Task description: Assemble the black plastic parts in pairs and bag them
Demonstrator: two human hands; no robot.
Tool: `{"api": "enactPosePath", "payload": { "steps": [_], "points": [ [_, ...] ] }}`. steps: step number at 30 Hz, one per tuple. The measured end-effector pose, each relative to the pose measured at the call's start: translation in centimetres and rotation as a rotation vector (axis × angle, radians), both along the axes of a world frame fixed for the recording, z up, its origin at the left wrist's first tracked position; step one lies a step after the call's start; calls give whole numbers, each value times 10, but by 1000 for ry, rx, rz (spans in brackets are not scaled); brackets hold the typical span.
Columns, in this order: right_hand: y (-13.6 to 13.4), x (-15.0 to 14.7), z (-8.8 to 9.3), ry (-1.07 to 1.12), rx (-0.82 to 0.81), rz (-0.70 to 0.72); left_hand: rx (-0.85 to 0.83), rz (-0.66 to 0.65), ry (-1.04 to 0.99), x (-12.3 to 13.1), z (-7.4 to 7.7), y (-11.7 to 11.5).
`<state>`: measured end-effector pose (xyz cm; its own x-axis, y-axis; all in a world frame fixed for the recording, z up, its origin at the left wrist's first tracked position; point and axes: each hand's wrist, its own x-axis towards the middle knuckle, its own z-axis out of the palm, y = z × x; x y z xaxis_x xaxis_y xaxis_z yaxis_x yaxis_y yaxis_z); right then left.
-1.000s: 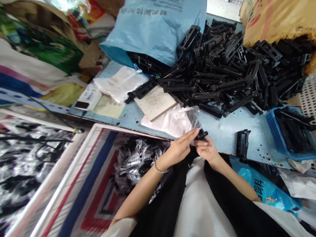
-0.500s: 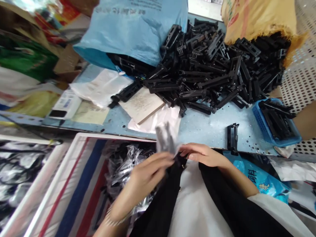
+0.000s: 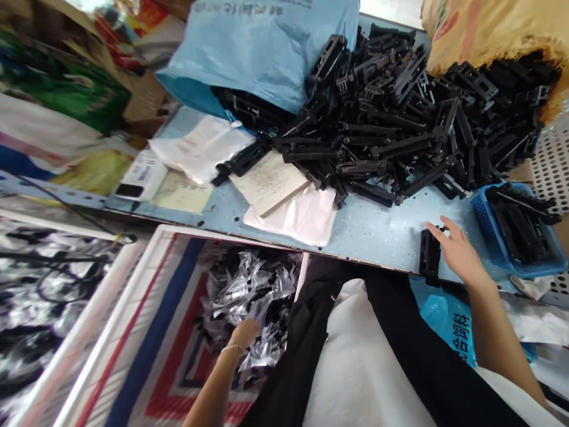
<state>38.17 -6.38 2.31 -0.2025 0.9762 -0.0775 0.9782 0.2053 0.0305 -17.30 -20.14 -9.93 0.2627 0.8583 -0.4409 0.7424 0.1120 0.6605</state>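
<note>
My right hand (image 3: 460, 252) is at the table's front right, its fingers apart. Its fingertips reach over the upper end of a single black plastic part (image 3: 429, 258), and I cannot tell whether they touch it. My left hand (image 3: 247, 333), with a beaded bracelet at the wrist, is down in a striped bin (image 3: 166, 296). It lies over clear bags with black parts (image 3: 242, 290). Its fingers are mostly hidden, so whether it holds a bag is unclear.
A heap of black parts (image 3: 377, 130) spreads between a blue sack (image 3: 267, 53) and a yellow sack (image 3: 493, 29). A blue basket (image 3: 489, 237) of parts stands right. White plastic bags (image 3: 311, 219) and a flat board (image 3: 269, 184) lie left of centre.
My left hand, earlier at the table edge with a small clear bag, has gone down left into the bin. My right hand has moved right to the single black part. The view has shifted slightly.
</note>
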Motion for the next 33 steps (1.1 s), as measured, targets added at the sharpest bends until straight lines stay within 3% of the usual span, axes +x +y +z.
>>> {"api": "enactPosePath", "payload": {
  "steps": [3,7,8,10,12,13,16,19,23,25,29,33],
  "points": [
    [9,1,4,-66,-48,164,-41,48,73,5,6,17],
    [29,15,10,-53,-131,243,26,94,59,27,39,74],
    [34,19,10,-42,-163,255,93,106,26,41,51,93],
    [43,22,10,-5,-243,272,408,134,-91,76,72,132],
    [48,20,10,51,-318,264,653,179,-20,112,86,167],
    [49,19,11,92,-351,253,685,173,49,126,90,182],
    [45,11,18,279,-429,190,626,162,131,143,91,214],
    [37,-7,22,537,-485,29,456,254,-45,126,88,230],
    [37,-69,9,1079,-578,-353,179,397,-296,100,89,240],
    [44,-116,0,1466,-581,-451,119,438,-364,99,89,243],
    [72,-218,-14,2034,-676,-282,202,485,-357,108,89,239],
    [98,-275,-28,2087,-591,-325,457,286,-207,100,99,226]
  ]
}}
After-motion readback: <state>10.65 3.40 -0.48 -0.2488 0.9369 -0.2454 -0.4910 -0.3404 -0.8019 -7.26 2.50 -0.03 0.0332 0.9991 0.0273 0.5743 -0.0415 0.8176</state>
